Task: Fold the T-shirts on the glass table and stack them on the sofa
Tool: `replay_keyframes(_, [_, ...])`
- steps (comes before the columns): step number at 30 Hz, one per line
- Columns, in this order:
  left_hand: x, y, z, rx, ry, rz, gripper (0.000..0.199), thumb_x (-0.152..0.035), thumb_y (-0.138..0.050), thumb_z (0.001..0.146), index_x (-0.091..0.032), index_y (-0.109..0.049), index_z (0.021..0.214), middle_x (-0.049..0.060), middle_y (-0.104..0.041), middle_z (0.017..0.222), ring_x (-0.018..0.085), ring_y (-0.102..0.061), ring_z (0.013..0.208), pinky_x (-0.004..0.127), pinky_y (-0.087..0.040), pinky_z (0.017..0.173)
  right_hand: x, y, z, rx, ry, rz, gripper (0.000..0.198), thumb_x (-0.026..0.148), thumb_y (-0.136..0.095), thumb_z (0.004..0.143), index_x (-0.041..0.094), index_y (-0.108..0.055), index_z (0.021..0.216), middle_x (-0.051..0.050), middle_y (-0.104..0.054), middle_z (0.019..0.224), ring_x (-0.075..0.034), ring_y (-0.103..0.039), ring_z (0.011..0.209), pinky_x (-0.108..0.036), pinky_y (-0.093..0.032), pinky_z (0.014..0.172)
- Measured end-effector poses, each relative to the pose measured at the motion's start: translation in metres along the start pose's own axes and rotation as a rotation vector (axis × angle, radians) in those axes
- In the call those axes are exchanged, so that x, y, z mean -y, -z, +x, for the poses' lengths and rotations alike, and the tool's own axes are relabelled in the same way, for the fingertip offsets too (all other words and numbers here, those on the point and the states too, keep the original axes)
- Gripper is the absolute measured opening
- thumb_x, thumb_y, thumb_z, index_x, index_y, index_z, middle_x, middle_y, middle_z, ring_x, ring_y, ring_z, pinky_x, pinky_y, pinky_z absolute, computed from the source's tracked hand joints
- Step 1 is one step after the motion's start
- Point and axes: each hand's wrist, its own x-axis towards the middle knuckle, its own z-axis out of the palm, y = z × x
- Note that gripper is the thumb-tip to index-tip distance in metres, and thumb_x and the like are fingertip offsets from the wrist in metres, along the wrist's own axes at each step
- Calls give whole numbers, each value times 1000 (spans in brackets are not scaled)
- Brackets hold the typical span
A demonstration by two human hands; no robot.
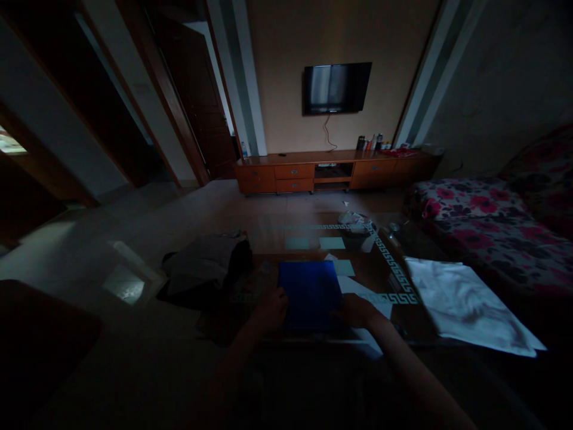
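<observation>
The left hand [270,309] rests at six o'clock, low in the view, fingers curled onto the left edge of a blue folder [310,294]. The folder lies flat on a glass table [394,263] just above the hands, near the table's near edge. The right hand [357,310] grips its right edge, at about five o'clock of the folder. At nine o'clock of the folder sits a dark bag [203,266]. At three o'clock a white sheet [465,304] lies on the table, and beyond it a floral sofa [487,221]. At twelve o'clock hangs a television [337,88].
</observation>
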Motion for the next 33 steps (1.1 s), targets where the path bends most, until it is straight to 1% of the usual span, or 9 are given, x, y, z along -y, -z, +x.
replay_keyframes(2, [-1,-8,8,-146,5,-49,26,-16,-44,96,-20,-67,107,10,-61,121,23,-59,114,39,-46,102,14,-3,8,-126,2,-86,25,35,-57,96,15,-74,95,-19,-72,105,-28,-67,103,-34,-48,88])
replay_keyframes(4, [0,-18,13,-204,-17,-58,31,-27,-49,99,-20,-62,126,12,-56,139,26,-52,129,44,-41,112,27,-13,16,-211,28,-146,30,29,-50,100,15,-70,117,-20,-67,124,-28,-62,116,-36,-46,98])
replay_keyframes(6, [3,-29,16,-169,-44,-23,51,-42,-59,96,-22,-52,142,13,-45,154,30,-41,143,50,-33,119,34,-31,22,-252,29,-164,44,34,-52,100,18,-59,140,-19,-54,146,-30,-51,133,-40,-41,107])
replay_keyframes(9, [10,-44,14,-51,-67,46,81,-61,-61,90,-24,-35,157,12,-30,166,34,-25,153,55,-24,124,32,-64,25,-271,-7,-224,62,49,-48,101,28,-39,158,-14,-22,169,-35,-21,154,-52,-25,119])
replay_keyframes(11, [15,-50,12,-7,-76,87,89,-67,-60,89,-26,-28,161,11,-22,169,34,-19,155,56,-21,125,25,-82,24,-278,-19,-260,66,58,-41,101,32,-30,161,-10,-9,172,-37,-7,157,-57,-14,122])
replay_keyframes(14, [19,-56,11,-12,-91,138,95,-67,-62,86,-27,-22,163,9,-15,171,34,-15,157,54,-20,125,17,-94,23,-294,-6,-287,74,65,-38,99,33,-23,163,-8,1,172,-37,0,157,-58,-8,122])
replay_keyframes(22, [13,-48,16,-14,-171,235,115,-78,-71,70,-37,-17,163,7,-13,172,40,-15,155,58,-15,124,26,-82,21,-298,20,-321,97,77,-50,87,33,-13,164,-10,4,171,-44,3,156,-66,2,119])
replay_keyframes(27, [10,-52,19,-18,-207,212,123,-83,-68,68,-29,-15,164,11,-15,171,40,-14,156,56,-13,125,36,-85,19,-241,8,-285,84,75,-45,90,40,-20,162,-4,5,172,-50,5,153,-74,-2,115])
replay_keyframes(33, [14,-63,18,-37,-198,162,122,-79,-71,69,-28,-15,165,11,-14,171,40,-14,156,57,-16,125,38,-91,18,-218,-5,-290,84,77,-47,88,43,-22,161,-5,5,172,-54,9,151,-78,1,111])
